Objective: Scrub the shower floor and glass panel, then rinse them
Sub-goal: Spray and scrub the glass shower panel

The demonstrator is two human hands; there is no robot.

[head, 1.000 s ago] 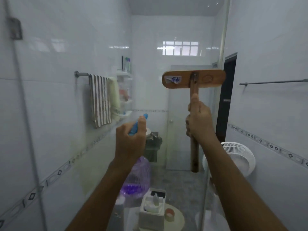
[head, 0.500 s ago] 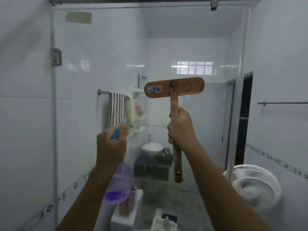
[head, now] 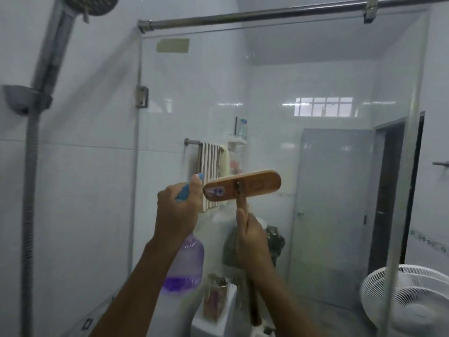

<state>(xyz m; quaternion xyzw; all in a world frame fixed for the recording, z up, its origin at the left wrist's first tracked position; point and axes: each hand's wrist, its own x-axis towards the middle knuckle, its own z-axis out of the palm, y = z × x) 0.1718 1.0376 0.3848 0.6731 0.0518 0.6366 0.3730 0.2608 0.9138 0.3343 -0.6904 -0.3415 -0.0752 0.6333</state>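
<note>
The glass panel (head: 315, 76) stands upright in front of me, framed by a steel rail along its top. My left hand (head: 178, 210) grips the blue trigger head of a clear spray bottle (head: 185, 266) with purple liquid in its bottom, aimed at the glass. My right hand (head: 251, 239) holds the wooden handle of a scrub brush, thumb up along the shaft. The brush's oval wooden head (head: 243, 188) lies crosswise, slightly tilted, close to the glass at chest height. The shower floor is out of view.
A shower head (head: 97, 4) and its hose (head: 29, 190) hang on the left wall. Behind the glass are a striped towel (head: 210, 164) on a bar, a shelf, a grey door (head: 332, 215) and a white fan (head: 408, 297) at lower right.
The view has swung left and up, bringing the shower head and top rail into sight. Both hands sit lower in the picture; the brush head has tilted and come next to the spray bottle's trigger.
</note>
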